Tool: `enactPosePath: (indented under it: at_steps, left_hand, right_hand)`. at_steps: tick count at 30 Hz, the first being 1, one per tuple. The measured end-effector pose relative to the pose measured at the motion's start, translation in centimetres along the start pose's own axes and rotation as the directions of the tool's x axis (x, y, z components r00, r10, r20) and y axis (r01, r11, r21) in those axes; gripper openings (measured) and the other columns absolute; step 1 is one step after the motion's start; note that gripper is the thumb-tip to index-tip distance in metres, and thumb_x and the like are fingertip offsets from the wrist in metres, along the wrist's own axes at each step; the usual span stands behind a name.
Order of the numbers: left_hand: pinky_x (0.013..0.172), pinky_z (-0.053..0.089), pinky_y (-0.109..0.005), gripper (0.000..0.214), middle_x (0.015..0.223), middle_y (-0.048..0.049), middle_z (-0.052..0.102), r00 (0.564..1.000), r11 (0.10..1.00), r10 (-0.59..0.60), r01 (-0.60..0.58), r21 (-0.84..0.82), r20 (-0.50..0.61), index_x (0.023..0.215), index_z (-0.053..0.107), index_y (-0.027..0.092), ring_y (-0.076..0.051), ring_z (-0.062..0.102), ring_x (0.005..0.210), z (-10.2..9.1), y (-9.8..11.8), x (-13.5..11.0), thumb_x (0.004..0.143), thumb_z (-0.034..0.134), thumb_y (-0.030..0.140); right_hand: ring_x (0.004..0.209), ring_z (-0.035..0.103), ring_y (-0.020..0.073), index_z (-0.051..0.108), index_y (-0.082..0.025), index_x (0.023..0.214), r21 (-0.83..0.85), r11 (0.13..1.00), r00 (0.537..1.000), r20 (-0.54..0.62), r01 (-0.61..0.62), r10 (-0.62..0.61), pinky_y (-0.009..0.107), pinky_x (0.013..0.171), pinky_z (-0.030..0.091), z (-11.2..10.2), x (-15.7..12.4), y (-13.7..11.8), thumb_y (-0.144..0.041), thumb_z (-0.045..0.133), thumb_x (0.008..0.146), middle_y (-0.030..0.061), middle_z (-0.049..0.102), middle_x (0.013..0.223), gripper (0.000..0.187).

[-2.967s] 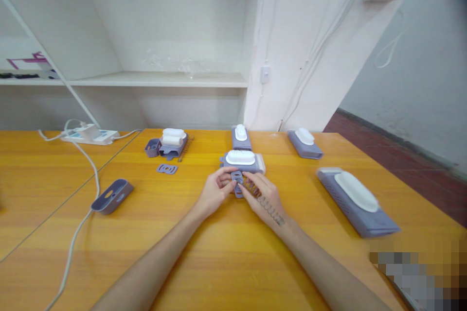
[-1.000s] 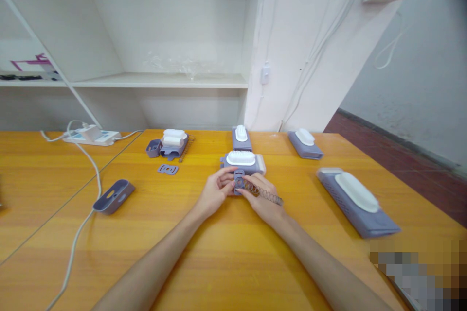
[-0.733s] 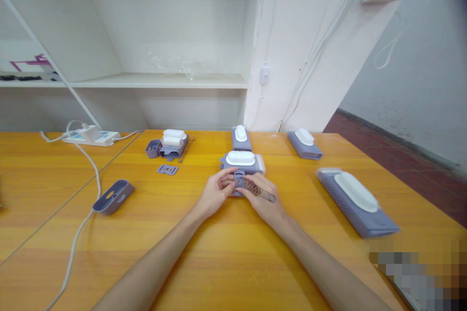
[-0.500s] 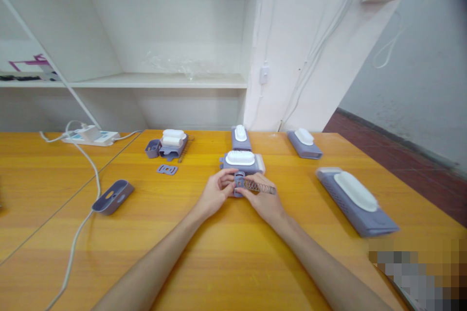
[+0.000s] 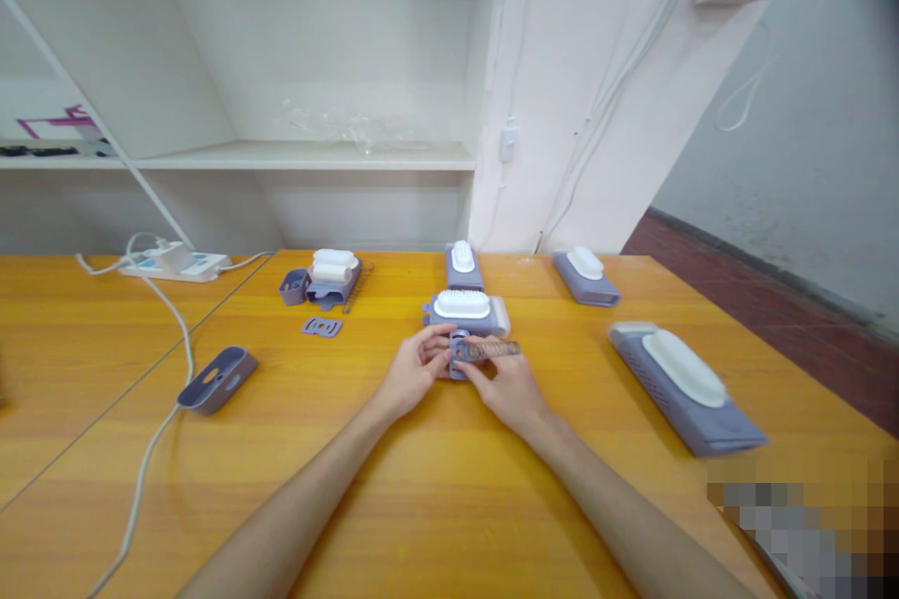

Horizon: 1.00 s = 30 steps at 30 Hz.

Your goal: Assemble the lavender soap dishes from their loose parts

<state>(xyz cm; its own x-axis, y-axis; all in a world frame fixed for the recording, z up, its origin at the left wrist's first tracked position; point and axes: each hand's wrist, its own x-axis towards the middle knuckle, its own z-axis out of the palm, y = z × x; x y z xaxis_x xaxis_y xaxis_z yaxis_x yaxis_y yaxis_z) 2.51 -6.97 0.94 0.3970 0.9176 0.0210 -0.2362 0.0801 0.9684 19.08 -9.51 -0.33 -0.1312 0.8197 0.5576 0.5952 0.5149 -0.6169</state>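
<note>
In the middle of the table, my left hand [image 5: 412, 374] is closed on a small blue-grey plastic plate [image 5: 458, 337] with cut-outs, held upright. A metal coil spring [image 5: 495, 350] stretches sideways from the plate across the back of my right fingers. Its left end meets the plate; whether it is hooked in, I cannot tell. My right hand [image 5: 516, 390] pinches at that end with thumb and finger, against the plate. Just beyond both hands lies a blue-grey case with a white bristle brush [image 5: 462, 304] on top.
Other brush-topped cases stand behind [image 5: 462, 267] and to the right [image 5: 685, 374]. At left are an oval grey shell [image 5: 223, 381], a flat cut-out plate [image 5: 321, 328], white rollers on a case [image 5: 332, 272] and another spring [image 5: 358, 287]. A white cable [image 5: 144, 463] runs from a power strip [image 5: 175, 264].
The spring's free end has swung slightly up and left, so it lies straighter from the plate. The right fingers have shifted a little; the left hand stays put.
</note>
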Motion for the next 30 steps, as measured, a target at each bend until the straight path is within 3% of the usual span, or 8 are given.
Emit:
enactPosePath:
  at_steps: [8, 11, 14, 19, 24, 30]
  left_hand:
    - [0.065, 0.054, -0.029, 0.049, 0.094, -0.0098, 0.065, 1.0, 0.999, -0.023, 0.023, 0.024, -0.003, 0.11, 0.054, 0.014, -0.016, 0.065, 0.076, 0.0, 0.1, -0.1, 0.069, 0.072, 0.032]
    - [0.066, 0.055, -0.03, 0.052, 0.094, -0.0094, 0.066, 0.998, 0.999, -0.03, 0.029, -0.025, -0.046, 0.109, 0.053, 0.013, -0.017, 0.065, 0.076, -0.1, 0.1, 0.0, 0.066, 0.075, 0.031]
    - [0.069, 0.056, -0.033, 0.054, 0.096, -0.0099, 0.066, 0.996, 0.997, -0.036, 0.029, -0.077, -0.083, 0.11, 0.053, 0.013, -0.018, 0.066, 0.078, -0.2, 0.3, 0.1, 0.064, 0.076, 0.03]
    - [0.071, 0.056, -0.037, 0.055, 0.097, -0.0111, 0.067, 0.996, 0.996, -0.043, 0.037, -0.08, -0.076, 0.111, 0.052, 0.013, -0.021, 0.066, 0.082, -0.3, 0.2, 0.1, 0.064, 0.076, 0.031]
    - [0.071, 0.056, -0.038, 0.055, 0.099, -0.0113, 0.066, 0.997, 0.997, -0.048, 0.045, -0.061, -0.054, 0.111, 0.052, 0.013, -0.022, 0.067, 0.082, -0.4, 0.1, 0.1, 0.065, 0.076, 0.032]
    - [0.073, 0.056, -0.039, 0.056, 0.097, -0.0113, 0.067, 0.995, 0.997, -0.071, 0.068, -0.046, -0.068, 0.112, 0.051, 0.013, -0.023, 0.067, 0.083, 0.0, 0.6, -0.1, 0.064, 0.076, 0.03]
  right_hand:
    - [0.081, 0.064, 0.0201, 0.065, -0.021, 0.096, 0.03, 0.999, 0.999, -0.018, -0.04, 0.041, 0.033, 0.074, 0.053, 0.0, 0.0, -0.1, -0.026, 0.068, 0.076, 0.0056, 0.069, 0.091, 0.021]
    - [0.075, 0.064, 0.0183, 0.062, -0.02, 0.105, 0.163, 0.981, 0.994, 0.006, -0.106, 0.106, 0.03, 0.067, 0.053, -0.2, 0.2, -0.4, -0.026, 0.066, 0.076, 0.0051, 0.068, 0.086, 0.03]
    - [0.07, 0.064, 0.0173, 0.06, -0.018, 0.109, 0.362, 0.905, 0.974, 0.039, -0.222, 0.223, 0.03, 0.064, 0.053, -0.2, 0.4, 0.2, -0.029, 0.06, 0.079, 0.0047, 0.068, 0.081, 0.032]
    - [0.063, 0.062, 0.0164, 0.065, -0.015, 0.093, 0.523, 0.764, 0.92, 0.117, -0.378, 0.375, 0.031, 0.061, 0.052, 0.0, 1.0, 1.1, -0.034, 0.065, 0.073, 0.0038, 0.067, 0.071, 0.027]
    - [0.062, 0.063, 0.0151, 0.065, -0.015, 0.086, 0.587, 0.674, 0.888, 0.203, -0.449, 0.414, 0.028, 0.061, 0.051, -0.3, 1.3, 0.5, -0.034, 0.071, 0.068, 0.0029, 0.068, 0.069, 0.027]
    - [0.06, 0.061, 0.0131, 0.063, -0.015, 0.089, 0.581, 0.668, 0.882, 0.236, -0.464, 0.408, 0.027, 0.062, 0.049, -0.5, 1.3, 0.7, -0.031, 0.071, 0.068, 0.0014, 0.067, 0.067, 0.028]
